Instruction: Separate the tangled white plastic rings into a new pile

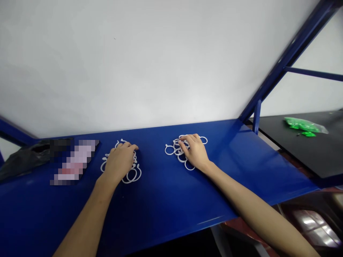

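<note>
My left hand lies flat, fingers loosely spread, on one pile of white rings on the blue shelf; my right hand rests likewise on a second pile of rings to its right. The rings are thin, with small tabs, and overlap. Light fingertip pressure should prevent tangling.
</note>
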Demonstrator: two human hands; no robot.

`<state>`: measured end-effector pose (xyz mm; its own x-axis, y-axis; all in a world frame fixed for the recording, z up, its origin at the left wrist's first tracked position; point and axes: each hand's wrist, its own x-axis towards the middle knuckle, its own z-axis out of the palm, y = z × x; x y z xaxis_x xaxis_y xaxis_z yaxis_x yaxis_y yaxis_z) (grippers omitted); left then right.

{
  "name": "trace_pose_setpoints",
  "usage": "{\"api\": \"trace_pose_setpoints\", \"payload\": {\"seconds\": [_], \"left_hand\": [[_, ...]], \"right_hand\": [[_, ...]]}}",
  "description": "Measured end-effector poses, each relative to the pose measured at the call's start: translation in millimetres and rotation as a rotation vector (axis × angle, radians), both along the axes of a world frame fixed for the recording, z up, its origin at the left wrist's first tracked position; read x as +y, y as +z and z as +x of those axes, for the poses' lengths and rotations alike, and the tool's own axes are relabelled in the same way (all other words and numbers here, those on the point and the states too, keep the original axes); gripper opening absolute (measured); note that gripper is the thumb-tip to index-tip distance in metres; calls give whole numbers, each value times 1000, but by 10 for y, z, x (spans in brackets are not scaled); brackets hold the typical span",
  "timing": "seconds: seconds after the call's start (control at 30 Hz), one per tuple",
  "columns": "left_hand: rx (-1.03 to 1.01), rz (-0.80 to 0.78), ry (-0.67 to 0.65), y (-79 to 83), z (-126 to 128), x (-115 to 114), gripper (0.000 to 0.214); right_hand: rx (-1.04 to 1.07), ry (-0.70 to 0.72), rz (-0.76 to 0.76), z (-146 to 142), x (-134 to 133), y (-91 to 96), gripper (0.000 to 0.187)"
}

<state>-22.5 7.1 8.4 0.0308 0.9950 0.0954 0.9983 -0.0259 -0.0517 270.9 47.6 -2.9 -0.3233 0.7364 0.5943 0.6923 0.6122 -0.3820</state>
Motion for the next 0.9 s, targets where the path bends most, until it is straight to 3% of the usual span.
{"api": "trace_pose_setpoints", "payload": {"seconds": [0.17, 0.57, 0.9], "left_hand": [[-13, 32, 40, 8, -15, 16, 33], [-82, 240, 77, 318, 285, -121, 16], [-255, 264, 69, 322, 526, -191, 13]], "right_hand": [[0, 45, 66, -12, -87, 72, 10], [5, 230, 26, -105, -326, 162, 13], [-97, 375, -68, -180, -445, 148, 28]]}}
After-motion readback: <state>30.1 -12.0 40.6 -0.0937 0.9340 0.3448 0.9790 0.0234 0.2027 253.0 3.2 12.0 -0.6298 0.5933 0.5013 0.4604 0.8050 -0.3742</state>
